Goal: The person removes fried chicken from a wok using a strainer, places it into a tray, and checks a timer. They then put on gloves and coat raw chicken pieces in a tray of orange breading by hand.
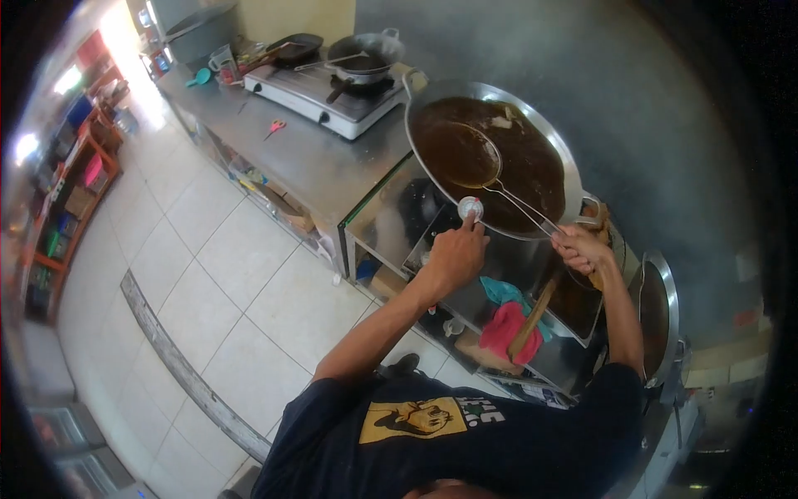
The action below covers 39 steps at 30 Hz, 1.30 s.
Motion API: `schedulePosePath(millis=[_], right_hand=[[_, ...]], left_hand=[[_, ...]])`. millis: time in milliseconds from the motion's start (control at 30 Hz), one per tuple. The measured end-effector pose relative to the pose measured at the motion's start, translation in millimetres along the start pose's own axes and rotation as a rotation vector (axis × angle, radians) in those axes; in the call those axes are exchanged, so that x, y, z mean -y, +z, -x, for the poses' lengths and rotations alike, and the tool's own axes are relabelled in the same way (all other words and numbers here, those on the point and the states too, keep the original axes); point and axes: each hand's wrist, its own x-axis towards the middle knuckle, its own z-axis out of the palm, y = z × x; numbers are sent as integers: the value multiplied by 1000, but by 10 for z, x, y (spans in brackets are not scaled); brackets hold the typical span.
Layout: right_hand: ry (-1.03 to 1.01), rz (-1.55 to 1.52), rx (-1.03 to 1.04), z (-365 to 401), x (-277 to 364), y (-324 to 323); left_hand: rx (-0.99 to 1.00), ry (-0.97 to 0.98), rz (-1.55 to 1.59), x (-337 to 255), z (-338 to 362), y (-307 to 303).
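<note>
Closest in, the person's dark T-shirt point(465, 432) is filling the lower frame, with both arms reaching forward from it. Beyond them a wide steel wok point(555, 141) is sitting at the end of the steel bench point(307, 162), holding a dark liquid point(532, 170) that is probably hot oil. A wire skimmer point(459, 154) is lying across it, its mesh bowl dipping into the liquid on the left side. Just below the wok's near rim, a small round knob point(470, 208) is showing.

As I judge it, attention is being split between two hands. A jerk on the long handle could be tipping the mesh and splashing liquid over the rim onto the forearms, and the left wrist is passing close under the wok's edge.

The left hand point(455, 254) is loosely curled, fingertips resting on the knob. Whether it is pinching or only pressing, I cannot tell. The right hand point(582, 248) is closing fully around the skimmer's handle end, beside the wok's side handle.
</note>
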Motion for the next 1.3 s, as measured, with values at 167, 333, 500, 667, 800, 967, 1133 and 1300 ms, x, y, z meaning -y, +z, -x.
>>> schedulePosePath(millis=[167, 333, 500, 667, 800, 967, 1133, 1300], right_hand=[[-150, -218, 8, -172, -204, 146], [-199, -340, -57, -177, -92, 377], [-231, -323, -87, -101, 27, 479], [-290, -369, -122, 5, 23, 543], [-330, -387, -196, 211, -323, 644], [-373, -311, -599, 835, -999, 1276], [-340, -150, -1085, 1351, -1989, 1856], [82, -13, -1389, 1375, -2679, 2235]], left_hand=[[-71, -5, -1, 85, -5, -6], [-84, 52, -9, 237, -64, 31], [-83, 105, -27, 277, -89, -10], [-59, 135, -138, 279, -74, 62], [-40, 208, -223, 233, -82, 221], [-46, 223, -238, 108, -41, 290], [-45, 368, 81, 224, 518, 79], [486, 136, -39, 993, 1305, 252]])
